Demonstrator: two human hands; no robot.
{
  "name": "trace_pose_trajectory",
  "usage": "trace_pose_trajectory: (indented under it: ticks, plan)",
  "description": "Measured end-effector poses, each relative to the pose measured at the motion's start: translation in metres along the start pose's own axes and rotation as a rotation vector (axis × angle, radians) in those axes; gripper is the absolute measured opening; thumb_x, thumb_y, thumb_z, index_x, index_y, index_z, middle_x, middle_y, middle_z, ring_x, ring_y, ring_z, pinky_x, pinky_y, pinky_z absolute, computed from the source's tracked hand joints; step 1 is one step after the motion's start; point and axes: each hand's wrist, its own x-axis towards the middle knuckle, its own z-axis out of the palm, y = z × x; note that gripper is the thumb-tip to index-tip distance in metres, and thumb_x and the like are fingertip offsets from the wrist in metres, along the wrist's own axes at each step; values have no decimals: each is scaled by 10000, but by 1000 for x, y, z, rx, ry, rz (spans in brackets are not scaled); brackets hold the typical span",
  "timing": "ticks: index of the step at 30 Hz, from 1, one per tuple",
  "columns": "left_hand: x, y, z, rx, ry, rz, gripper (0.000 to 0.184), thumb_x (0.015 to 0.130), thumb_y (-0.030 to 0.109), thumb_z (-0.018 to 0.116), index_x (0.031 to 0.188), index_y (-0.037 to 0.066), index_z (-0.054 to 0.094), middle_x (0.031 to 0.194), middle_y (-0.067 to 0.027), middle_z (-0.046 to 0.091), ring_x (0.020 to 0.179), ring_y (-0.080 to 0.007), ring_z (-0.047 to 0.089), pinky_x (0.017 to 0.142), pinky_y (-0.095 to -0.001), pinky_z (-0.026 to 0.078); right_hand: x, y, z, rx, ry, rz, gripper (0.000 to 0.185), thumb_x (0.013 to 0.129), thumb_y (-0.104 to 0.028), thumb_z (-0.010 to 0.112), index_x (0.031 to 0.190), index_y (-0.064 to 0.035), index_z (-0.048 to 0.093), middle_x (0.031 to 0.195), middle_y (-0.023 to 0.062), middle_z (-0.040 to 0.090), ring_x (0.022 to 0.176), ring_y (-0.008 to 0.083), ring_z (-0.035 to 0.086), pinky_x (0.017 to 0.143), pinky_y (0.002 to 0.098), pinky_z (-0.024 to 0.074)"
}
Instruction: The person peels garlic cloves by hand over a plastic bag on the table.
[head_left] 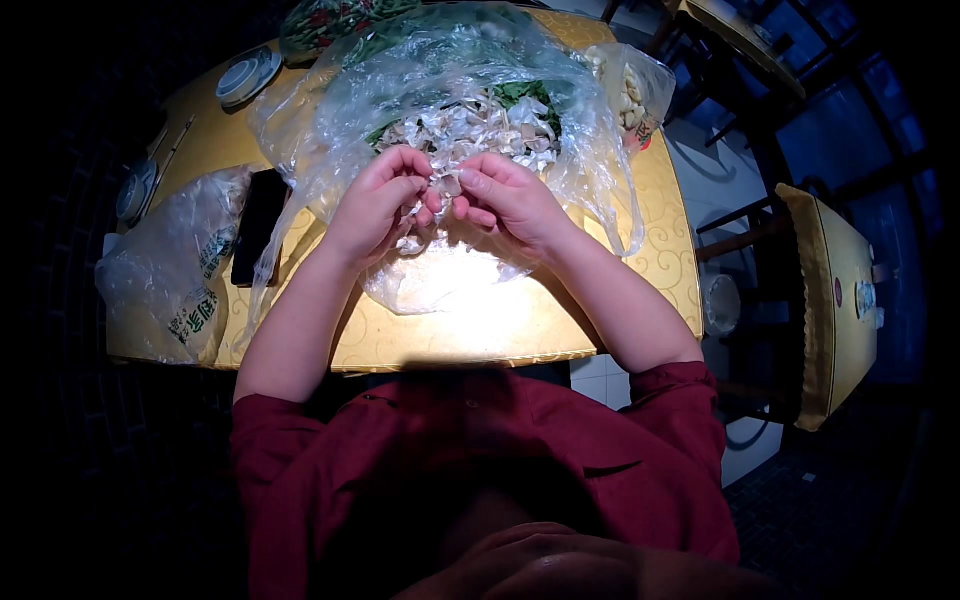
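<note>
Both hands meet over a pile of papery garlic skins (480, 130) lying on an open clear plastic bag (350, 110). My left hand (388, 200) is closed, thumb against the fingers, at a pale piece of garlic (447, 186). From the other side my right hand (505, 200) pinches at the same piece with thumb and index finger. Loose skins hang below the fingertips. Green leaves (525, 95) show behind the pile.
A dark phone (260, 228) and a filled plastic bag (170, 270) lie on the left of the yellow table (660, 260). Wrapped dishes (248, 77) stand at the back left. A bag of garlic cloves (630, 95) sits at the right. Another table (840, 290) stands farther right.
</note>
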Motion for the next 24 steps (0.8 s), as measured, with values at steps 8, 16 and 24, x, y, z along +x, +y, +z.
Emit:
trace_pose_trajectory:
  ticks: [8,16,24]
  plan:
    - [-5,6,3,106,-20,-93,89,841,114,561,891,43,538,714,20,528,532,-18,423,458,-146,327,3,2,-3,-411,132,-169,188,837,-133,594,972,-20,529,837,52,606,645,54,509,557,175,415]
    - [-6,4,3,144,86,-103,156,809,108,620,923,9,584,768,-10,586,582,-41,506,490,-157,372,1,6,-4,-934,175,-420,201,811,-100,617,994,-38,564,870,32,600,762,83,567,667,220,463]
    - [-4,1,3,174,122,-111,92,813,78,609,869,9,584,674,-3,574,445,-1,389,379,-141,262,1,3,-5,-1344,83,-686,180,786,-120,631,949,-57,590,806,94,584,706,197,580,625,281,463]
